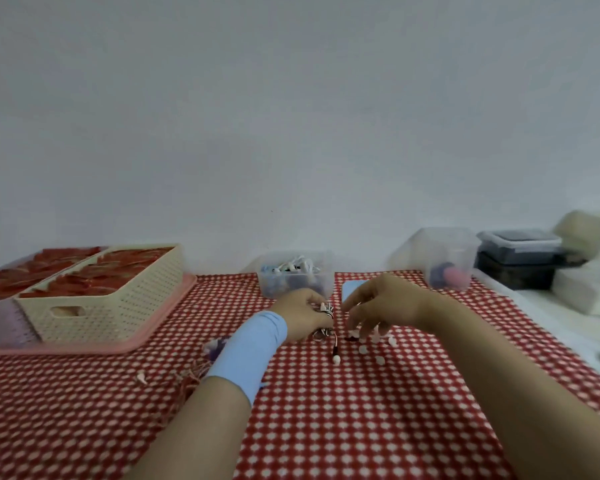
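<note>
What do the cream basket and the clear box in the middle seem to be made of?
The cream basket looks like moulded matte plastic: its walls have a regular grid of small holes and a cut-out handle. The clear box seems to be translucent, slightly frosted plastic, because its contents show through dimly.

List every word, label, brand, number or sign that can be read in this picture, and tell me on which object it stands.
There are none to read. The cream perforated plastic basket, the clear plastic box of small parts, the dark lidded box and the red-and-white checked cloth show no print. The picture is blurred, so any small print would be lost.
</note>
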`<state>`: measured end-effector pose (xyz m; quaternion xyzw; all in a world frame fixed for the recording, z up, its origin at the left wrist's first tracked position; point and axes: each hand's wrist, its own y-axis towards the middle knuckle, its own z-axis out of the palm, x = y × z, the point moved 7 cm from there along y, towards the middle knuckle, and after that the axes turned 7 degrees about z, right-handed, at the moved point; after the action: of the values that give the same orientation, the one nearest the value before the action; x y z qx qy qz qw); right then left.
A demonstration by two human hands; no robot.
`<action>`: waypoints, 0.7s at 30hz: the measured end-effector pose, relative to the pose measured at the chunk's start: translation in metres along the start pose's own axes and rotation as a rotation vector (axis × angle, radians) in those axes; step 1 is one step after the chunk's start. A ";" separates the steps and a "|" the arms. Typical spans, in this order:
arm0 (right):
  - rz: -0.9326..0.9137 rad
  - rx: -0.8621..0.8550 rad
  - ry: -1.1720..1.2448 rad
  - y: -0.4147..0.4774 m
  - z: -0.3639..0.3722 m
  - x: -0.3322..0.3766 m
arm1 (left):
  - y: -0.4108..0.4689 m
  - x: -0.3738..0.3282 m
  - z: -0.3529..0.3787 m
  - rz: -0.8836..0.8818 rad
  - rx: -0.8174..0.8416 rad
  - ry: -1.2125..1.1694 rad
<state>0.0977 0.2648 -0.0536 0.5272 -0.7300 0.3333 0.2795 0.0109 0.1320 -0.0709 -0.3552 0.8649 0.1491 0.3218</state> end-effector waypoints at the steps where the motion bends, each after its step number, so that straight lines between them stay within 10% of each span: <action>1: -0.017 -0.041 -0.031 0.000 -0.003 -0.001 | 0.002 0.005 0.001 -0.018 0.006 0.085; 11: -0.093 -0.259 -0.119 0.001 -0.017 -0.021 | -0.010 -0.009 -0.012 0.232 -0.263 0.349; 21: -0.106 -0.271 -0.213 0.000 -0.002 -0.012 | -0.027 -0.015 0.020 0.241 0.047 0.412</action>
<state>0.1013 0.2740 -0.0615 0.5547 -0.7649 0.1590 0.2862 0.0472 0.1309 -0.0765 -0.2647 0.9517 0.0906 0.1266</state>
